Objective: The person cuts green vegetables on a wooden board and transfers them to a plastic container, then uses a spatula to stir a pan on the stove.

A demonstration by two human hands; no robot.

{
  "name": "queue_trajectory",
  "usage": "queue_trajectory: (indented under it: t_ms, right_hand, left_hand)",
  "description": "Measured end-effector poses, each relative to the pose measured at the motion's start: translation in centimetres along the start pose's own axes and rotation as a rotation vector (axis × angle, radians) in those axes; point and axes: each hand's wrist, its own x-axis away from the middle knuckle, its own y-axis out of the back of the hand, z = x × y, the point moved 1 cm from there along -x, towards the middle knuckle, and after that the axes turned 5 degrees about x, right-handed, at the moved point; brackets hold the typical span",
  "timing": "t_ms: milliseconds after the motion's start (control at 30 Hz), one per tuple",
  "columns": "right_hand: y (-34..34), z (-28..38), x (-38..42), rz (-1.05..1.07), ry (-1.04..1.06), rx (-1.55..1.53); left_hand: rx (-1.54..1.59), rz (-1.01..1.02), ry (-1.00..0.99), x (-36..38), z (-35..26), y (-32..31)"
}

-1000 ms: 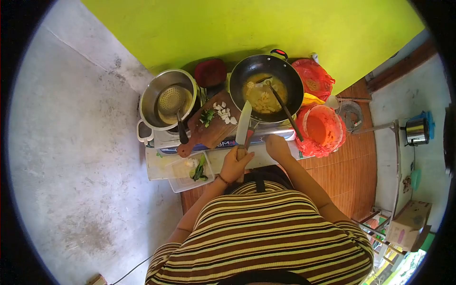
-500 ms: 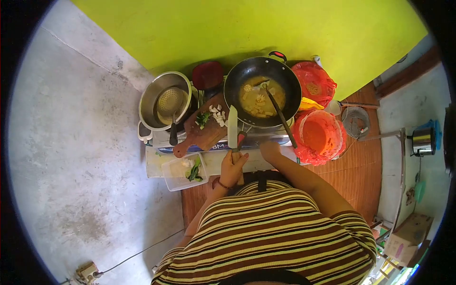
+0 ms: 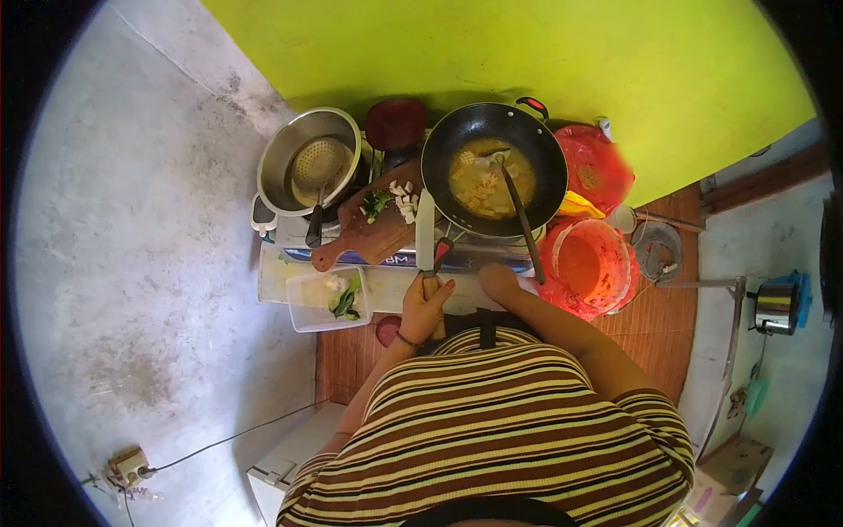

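My left hand [image 3: 423, 309] is closed around the wooden handle of a broad-bladed knife [image 3: 426, 230]. Its blade points up toward the stove, just right of the wooden cutting board [image 3: 379, 239]. Chopped white pieces [image 3: 405, 202] and cut greens [image 3: 375, 205] lie on that board. My right hand [image 3: 498, 281] is at the front of the gas stove [image 3: 356, 258], below the wok [image 3: 452, 132]; its fingers are hidden. Yellowish broth with pale chunks [image 3: 483, 184] fills the wok's bottom, where a dark-handled ladle [image 3: 520, 211] rests, its handle hanging over the rim.
Left of the board, a steel pot [image 3: 279, 145] holds a perforated skimmer [image 3: 318, 165]. A clear plastic box [image 3: 303, 312] with greens sits at the counter's front edge. Red plastic-lined containers [image 3: 593, 263] stand right of the wok, beside a yellow cloth [image 3: 580, 205].
The view has shifted slightly, so the wok appears further right and the plastic box further left. My left hand still grips the knife, and my right hand stays by the stove front.
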Motion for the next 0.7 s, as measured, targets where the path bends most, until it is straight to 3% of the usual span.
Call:
queue_trajectory:
  t_ms: [333, 433, 700]
  right_hand:
    - [0.1, -0.3, -0.4, 0.108, -0.027, -0.029]
    - [-1.4, -0.7, -0.6, -0.038, 0.01, -0.001]
    - [-1.1, -0.7, -0.4, -0.018, 0.008, -0.008]
  left_hand:
    - [-0.073, -0.019, -0.007, -0.2, 0.0, -0.6]
    - [-0.068, -0.02, -0.009, -0.3, 0.3, -0.6]
    - [-0.085, -0.046, -0.009, -0.3, 0.3, -1.0]
